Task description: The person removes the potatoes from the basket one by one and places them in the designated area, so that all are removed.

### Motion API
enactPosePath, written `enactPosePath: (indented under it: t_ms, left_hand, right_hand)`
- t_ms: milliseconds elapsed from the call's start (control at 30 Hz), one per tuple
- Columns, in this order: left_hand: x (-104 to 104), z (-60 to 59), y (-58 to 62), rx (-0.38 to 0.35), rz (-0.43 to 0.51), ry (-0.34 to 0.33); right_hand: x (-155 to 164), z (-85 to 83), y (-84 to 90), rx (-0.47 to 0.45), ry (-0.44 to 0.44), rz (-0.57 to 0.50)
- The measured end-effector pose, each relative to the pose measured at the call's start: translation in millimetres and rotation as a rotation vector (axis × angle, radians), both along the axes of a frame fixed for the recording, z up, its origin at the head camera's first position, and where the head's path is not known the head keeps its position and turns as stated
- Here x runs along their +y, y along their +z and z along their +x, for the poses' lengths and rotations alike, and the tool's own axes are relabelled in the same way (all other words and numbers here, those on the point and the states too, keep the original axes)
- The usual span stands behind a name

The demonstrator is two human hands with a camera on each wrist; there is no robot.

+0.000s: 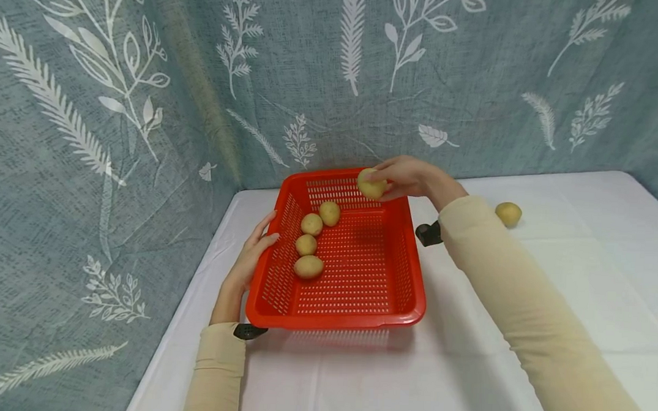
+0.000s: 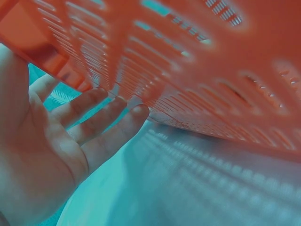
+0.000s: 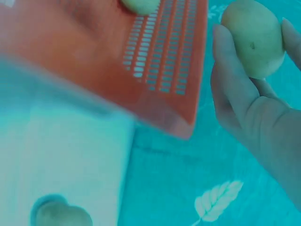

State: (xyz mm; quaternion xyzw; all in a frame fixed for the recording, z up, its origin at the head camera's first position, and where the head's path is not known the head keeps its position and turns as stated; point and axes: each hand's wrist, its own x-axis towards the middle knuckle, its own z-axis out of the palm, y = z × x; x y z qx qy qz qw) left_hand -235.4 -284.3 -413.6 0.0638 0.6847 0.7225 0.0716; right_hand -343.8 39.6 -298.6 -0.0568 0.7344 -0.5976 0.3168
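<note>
Pinched between my right hand's (image 1: 413, 177) thumb and fingers is a potato (image 1: 371, 184), which I hold over the far rim of the red basket (image 1: 408, 276); the right wrist view shows my fingers (image 3: 230, 75) curled round it, with the basket's slotted wall just beside. Under everything lies the white table (image 1: 552, 264), set into a corner of blue-grey curtain with white leaf prints (image 1: 90, 127). On the table the basket stands with its near edge toward me. My left hand (image 1: 246, 263) lies flat against its left wall, fingers (image 2: 99, 117) straight and spread, touching the plastic without gripping it; the left wrist view shows the fingertips against the slotted side, close under the rim. Cream sleeves (image 1: 513, 287) cover both my arms. Inside the basket, four potatoes (image 1: 311, 244) lie in a loose row along the left part of the floor, close together. One more potato, the loose one (image 1: 507, 213), rests on the table to the right, well apart from the basket.
</note>
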Motion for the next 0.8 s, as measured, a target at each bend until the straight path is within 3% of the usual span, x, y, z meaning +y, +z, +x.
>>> enactPosePath:
  t_ms: [433, 800]
  left_hand:
    - [0, 0.7, 2.0, 0.003, -0.009, -0.008]
    - [2, 0.6, 1.0, 0.007, -0.008, -0.006]
  right_hand:
    - [50, -6.2, 2.1, -0.041, -0.112, -0.113]
    - [93, -1.4, 5.0, -0.036, -0.173, -0.091]
